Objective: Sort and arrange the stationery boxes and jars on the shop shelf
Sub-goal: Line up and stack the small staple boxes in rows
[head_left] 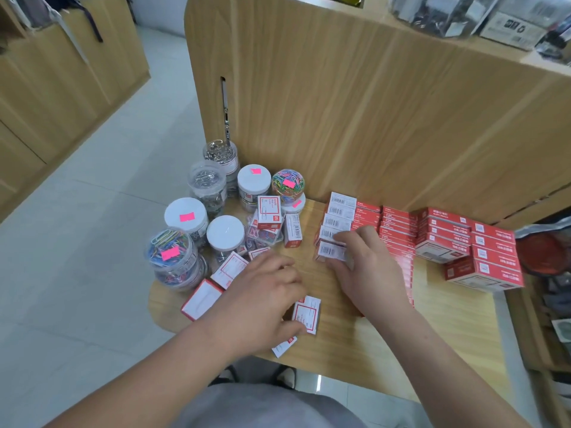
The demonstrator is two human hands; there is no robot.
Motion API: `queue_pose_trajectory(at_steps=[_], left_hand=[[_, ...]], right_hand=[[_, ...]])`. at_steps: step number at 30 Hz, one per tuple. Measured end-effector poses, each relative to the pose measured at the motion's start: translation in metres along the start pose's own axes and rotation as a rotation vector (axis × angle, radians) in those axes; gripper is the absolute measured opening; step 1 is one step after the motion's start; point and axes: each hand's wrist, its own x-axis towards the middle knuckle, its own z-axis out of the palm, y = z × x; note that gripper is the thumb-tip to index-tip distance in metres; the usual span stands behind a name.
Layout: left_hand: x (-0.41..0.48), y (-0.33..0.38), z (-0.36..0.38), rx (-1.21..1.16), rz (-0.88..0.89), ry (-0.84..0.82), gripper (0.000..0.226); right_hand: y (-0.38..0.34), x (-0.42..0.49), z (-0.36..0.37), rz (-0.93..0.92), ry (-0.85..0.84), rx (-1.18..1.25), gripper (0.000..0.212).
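Judging by the layout, the sorting is past halfway but not finished. At ten o'clock on the shelf (pixel 432 335), the jars (pixel 197 211) of paper clips stand bunched, some stacked on others, with no clear rows yet. Around them, from eight to eleven o'clock, loose white-and-red boxes (pixel 202 299) lie tilted at odd angles and still need lining up. The left grip (pixel 259 301) hovers palm down over this scatter with fingers curled. One small box (pixel 306 316) lies against its thumb, but I cannot tell whether the grip holds it.

At the middle, the right grip (pixel 370 270) pinches the nearest barcoded box (pixel 330 251), the front one of a short column running toward twelve o'clock. Just right of that, at one o'clock, the slim red boxes (pixel 395 230) already sit in tidy, touching rows. At three o'clock the larger red boxes (pixel 482 257) are stacked squarely. The right side looks done; the left side remains.
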Motion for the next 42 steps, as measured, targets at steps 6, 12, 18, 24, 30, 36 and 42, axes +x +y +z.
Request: queue_pose_trajectory(at_steps=[6, 12, 18, 24, 30, 36, 42], left_hand=[[0.006, 0.007, 0.002, 0.037, -0.012, -0.044, 0.059], [0.009, 0.008, 0.001, -0.037, -0.046, -0.030, 0.054], [0.011, 0.010, -0.004, -0.185, -0.069, 0.073, 0.032], [0.007, 0.010, -0.017, -0.559, -0.259, 0.338, 0.039], [0.004, 0.016, -0.037, -0.791, -0.239, 0.401, 0.054], [0.004, 0.020, -0.035, -1.055, -0.304, 0.410, 0.047], [0.004, 0.017, -0.032, -1.122, -0.329, 0.303, 0.041]], right_hand=[[0.008, 0.003, 0.001, -0.067, -0.015, -0.127, 0.046], [0.008, 0.003, 0.001, -0.056, -0.003, -0.134, 0.043], [0.006, 0.004, 0.004, -0.039, 0.014, -0.126, 0.044], [0.004, 0.005, -0.014, -0.015, 0.015, 0.058, 0.049], [-0.029, -0.010, -0.055, 0.332, -0.211, 0.733, 0.018], [-0.040, -0.013, -0.058, 0.537, -0.461, 1.211, 0.035], [-0.036, -0.015, -0.059, 0.401, -0.378, 1.173, 0.031]])
